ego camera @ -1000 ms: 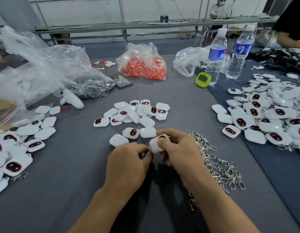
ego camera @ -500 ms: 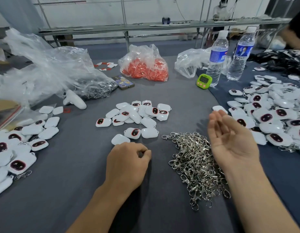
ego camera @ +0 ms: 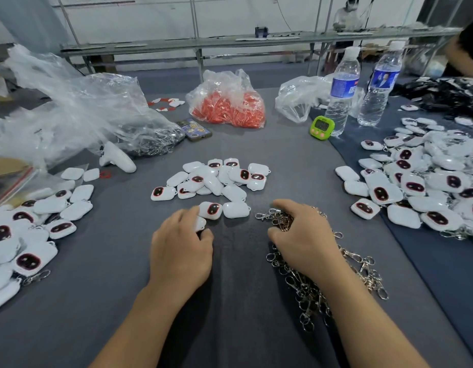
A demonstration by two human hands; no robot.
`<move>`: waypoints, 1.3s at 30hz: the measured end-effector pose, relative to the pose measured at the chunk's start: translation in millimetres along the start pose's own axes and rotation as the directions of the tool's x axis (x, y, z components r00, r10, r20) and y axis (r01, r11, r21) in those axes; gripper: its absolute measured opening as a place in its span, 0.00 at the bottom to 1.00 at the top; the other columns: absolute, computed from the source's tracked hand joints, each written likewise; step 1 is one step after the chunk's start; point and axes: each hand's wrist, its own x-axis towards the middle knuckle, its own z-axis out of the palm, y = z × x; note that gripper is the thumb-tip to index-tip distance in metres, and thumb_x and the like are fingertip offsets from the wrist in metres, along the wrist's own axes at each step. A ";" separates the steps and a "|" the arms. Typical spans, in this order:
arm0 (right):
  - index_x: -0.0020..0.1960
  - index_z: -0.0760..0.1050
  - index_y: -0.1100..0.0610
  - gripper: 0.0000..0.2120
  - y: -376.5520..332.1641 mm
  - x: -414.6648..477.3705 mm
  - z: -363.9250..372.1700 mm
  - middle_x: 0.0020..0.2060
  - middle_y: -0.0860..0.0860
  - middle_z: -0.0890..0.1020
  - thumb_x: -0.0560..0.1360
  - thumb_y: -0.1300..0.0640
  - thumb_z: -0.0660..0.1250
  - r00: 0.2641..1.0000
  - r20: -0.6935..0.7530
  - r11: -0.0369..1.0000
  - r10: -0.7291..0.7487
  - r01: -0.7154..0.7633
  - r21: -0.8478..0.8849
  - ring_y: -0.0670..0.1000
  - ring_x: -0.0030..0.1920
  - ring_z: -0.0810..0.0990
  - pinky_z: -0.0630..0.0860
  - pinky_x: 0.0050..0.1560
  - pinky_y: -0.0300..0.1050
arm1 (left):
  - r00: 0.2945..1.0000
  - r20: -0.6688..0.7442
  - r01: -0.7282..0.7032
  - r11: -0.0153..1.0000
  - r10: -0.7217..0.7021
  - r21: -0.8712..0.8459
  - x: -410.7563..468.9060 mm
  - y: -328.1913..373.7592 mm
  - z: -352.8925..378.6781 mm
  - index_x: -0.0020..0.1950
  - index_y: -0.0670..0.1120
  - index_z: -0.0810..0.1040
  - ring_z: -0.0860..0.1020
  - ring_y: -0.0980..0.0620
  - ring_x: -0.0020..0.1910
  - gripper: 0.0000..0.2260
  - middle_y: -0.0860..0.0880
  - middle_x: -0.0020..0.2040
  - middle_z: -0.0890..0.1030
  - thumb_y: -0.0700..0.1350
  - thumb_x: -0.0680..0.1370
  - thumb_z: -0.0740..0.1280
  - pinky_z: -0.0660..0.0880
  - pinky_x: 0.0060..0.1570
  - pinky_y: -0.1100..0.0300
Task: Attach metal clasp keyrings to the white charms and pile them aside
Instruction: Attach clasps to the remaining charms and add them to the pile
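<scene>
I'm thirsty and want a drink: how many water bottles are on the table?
2. One water bottle stands just behind the green timer; the other bottle stands just right of it. None looks hidden.

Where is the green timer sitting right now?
In the head view, the green timer stands far right of centre on the grey table, touching the nearer water bottle's base.

Single view only, head cam, wide-angle, nothing to overlap with. Looks forward and down across grey table [ego camera: 238,328] from near edge. Both forearms enter at bottom of frame; left hand [ego camera: 181,251] and right hand [ego camera: 304,240] close under lens, mid-frame. Far edge, bottles [ego camera: 341,94] and shelving behind sit in upper third. Straight lines bow toward frame edges.
</scene>
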 end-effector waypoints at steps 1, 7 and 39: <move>0.73 0.73 0.46 0.26 -0.8 -0.2 1.5 0.62 0.49 0.79 0.75 0.53 0.70 1.000 0.026 0.999 -0.006 0.007 -0.048 0.52 0.65 0.74 0.68 0.64 0.43 | 1.000 0.020 -0.017 1.000 0.017 0.014 0.2 -1.1 0.1 0.73 0.52 0.73 0.72 0.49 0.64 0.21 0.52 0.66 0.76 0.47 0.80 0.65 0.67 0.64 0.52; 0.63 0.81 0.49 0.17 -4.1 0.1 0.9 0.59 0.44 0.83 0.75 0.55 0.70 0.991 0.054 0.981 -0.125 0.132 -0.141 0.51 0.62 0.76 0.69 0.63 0.44 | 0.997 -0.068 0.027 0.986 -0.038 -0.165 2.2 -1.8 -3.4 0.64 0.53 0.81 0.78 0.50 0.50 0.13 0.55 0.49 0.82 0.47 0.82 0.62 0.70 0.49 0.55; 0.44 0.84 0.57 0.12 -44.2 -21.6 11.4 0.30 0.53 0.84 0.70 0.73 0.73 0.987 0.073 0.504 0.144 -0.137 0.853 0.47 0.29 0.78 0.73 0.31 0.35 | 0.904 0.415 0.226 0.706 0.105 -0.672 -5.3 20.9 -17.4 0.37 0.46 0.85 0.78 0.54 0.31 0.09 0.45 0.32 0.83 0.47 0.75 0.76 0.74 0.35 0.64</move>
